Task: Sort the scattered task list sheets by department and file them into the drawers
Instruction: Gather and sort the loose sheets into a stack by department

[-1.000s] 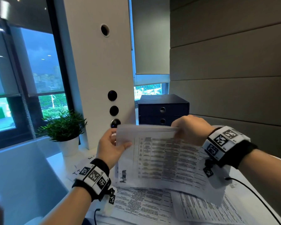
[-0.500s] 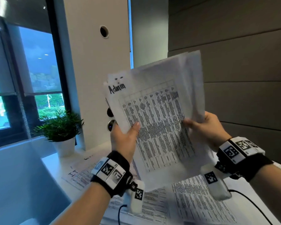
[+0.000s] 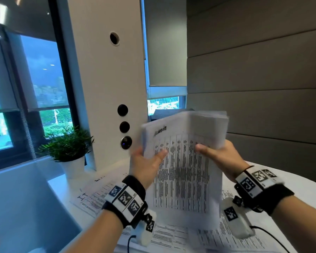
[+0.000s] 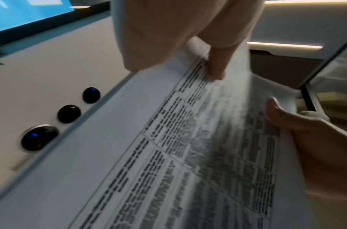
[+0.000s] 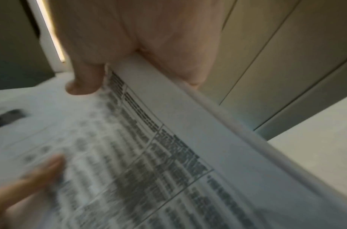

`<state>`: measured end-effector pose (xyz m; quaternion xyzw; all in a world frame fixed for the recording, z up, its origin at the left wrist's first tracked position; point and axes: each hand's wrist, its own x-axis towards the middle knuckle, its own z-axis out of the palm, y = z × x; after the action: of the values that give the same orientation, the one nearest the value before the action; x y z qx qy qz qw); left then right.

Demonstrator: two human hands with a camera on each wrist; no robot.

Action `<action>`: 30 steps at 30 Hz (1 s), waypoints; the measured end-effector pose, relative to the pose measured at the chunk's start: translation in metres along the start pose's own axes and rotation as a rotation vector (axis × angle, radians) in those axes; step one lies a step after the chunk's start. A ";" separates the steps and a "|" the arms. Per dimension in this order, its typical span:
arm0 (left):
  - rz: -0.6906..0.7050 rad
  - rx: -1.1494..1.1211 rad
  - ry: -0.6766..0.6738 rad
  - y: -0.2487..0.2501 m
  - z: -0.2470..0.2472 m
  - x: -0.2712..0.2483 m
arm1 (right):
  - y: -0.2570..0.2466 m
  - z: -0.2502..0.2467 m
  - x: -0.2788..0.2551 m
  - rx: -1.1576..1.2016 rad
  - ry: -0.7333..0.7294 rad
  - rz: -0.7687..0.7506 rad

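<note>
Both side edges of the upright Admin stack (image 3: 182,172) are pinched, left hand (image 3: 146,165) and right hand (image 3: 221,157) level; the drawer unit (image 3: 164,114) lies just behind.

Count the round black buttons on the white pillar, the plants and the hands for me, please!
Round black buttons: 3
Potted plants: 1
Hands, left hand and right hand, both holding the stack of sheets: 2
Total: 6
</note>
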<state>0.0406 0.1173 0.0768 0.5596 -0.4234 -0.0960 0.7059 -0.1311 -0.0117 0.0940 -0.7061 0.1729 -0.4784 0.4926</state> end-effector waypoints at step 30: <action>-0.541 0.412 -0.576 -0.045 -0.003 -0.017 | 0.040 -0.039 -0.035 -0.762 -0.122 0.551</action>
<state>0.0469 0.1135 0.0291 0.7298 -0.4513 -0.3429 0.3824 -0.1718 -0.0252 0.0445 -0.7911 0.4879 -0.1901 0.3163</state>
